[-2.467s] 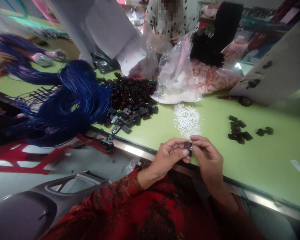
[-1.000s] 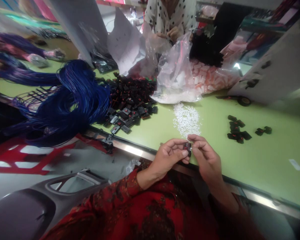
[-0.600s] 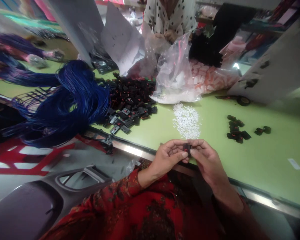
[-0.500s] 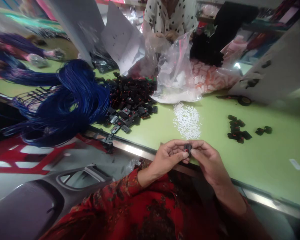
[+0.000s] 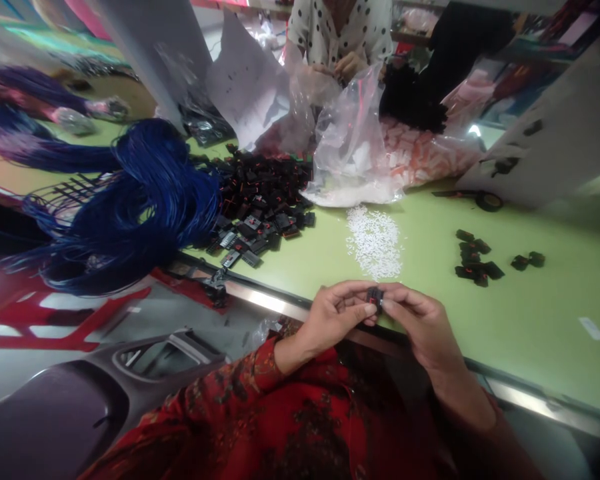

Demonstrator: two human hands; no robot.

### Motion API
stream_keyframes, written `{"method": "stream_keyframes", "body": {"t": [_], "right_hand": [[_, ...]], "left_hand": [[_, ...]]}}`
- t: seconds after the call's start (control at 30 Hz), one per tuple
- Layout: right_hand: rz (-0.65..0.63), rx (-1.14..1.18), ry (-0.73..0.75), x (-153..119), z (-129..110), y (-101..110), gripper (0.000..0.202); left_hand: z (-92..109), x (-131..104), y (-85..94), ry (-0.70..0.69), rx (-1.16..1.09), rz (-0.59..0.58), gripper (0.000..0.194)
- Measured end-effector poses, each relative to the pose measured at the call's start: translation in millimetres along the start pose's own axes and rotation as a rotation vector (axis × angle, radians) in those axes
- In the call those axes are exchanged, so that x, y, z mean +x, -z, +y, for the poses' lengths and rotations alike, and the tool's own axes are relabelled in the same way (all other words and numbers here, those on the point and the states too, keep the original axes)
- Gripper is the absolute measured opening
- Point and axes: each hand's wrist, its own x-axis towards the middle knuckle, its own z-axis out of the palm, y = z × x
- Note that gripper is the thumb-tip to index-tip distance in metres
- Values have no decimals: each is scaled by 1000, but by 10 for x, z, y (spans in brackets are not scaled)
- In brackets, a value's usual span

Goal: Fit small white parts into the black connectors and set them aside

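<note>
Over the front edge of the table, my left hand (image 5: 336, 313) pinches a small black connector housing (image 5: 375, 297) with an orange-red part between thumb and fingers. My right hand (image 5: 420, 320) is closed at the housing's right side, its thumb and forefinger meeting there. A tiny white piece (image 5: 383, 303) shows by the right thumb tip; most of it is hidden. Just beyond the hands lies a spread of small white pieces (image 5: 375, 243). To the left is a heap of black connector housings (image 5: 265, 193), and on the right a small group of them (image 5: 475, 260).
Blue wire bundles (image 5: 150, 193) lie at the left on the green table (image 5: 540, 320). Clear plastic bags (image 5: 350, 147) stand behind the white pieces. A black tape roll (image 5: 489, 201) is at the right back. Across the table a person (image 5: 340, 40) handles something. A grey chair (image 5: 55, 413) is at left.
The right hand has shifted slightly, and a white spot now shows by its thumb. The housing stays in the left hand. Across the table, the person's hands have moved a little.
</note>
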Motion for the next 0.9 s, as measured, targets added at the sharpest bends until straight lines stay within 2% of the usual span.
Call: {"method": "stream_keyframes", "body": {"t": [0.17, 0.37, 0.53, 0.63, 0.73, 0.83, 0.9], "right_hand": [[30, -120, 63, -13, -15, 8, 13], [-65, -128, 3, 12, -91, 34, 12], [7, -168, 7, -1, -119, 29, 15], [38, -144, -64, -43, -109, -15, 17], [47, -188, -9, -64, -30, -7, 19], [86, -389, 49, -63, 33, 236, 20], [247, -585, 69, -91, -13, 563, 22]], "left_hand": [[-16, -7, 16, -145, 238, 26, 35], [-27, 7, 28, 35, 9, 6, 46], [-55, 26, 24, 34, -1, 0, 47], [-72, 23, -12, -8, 39, -5, 45], [-84, 0, -65, -117, 211, -13, 39], [-63, -5, -49, -250, 466, -76, 48], [-9, 30, 57, -357, 650, -72, 57]]}}
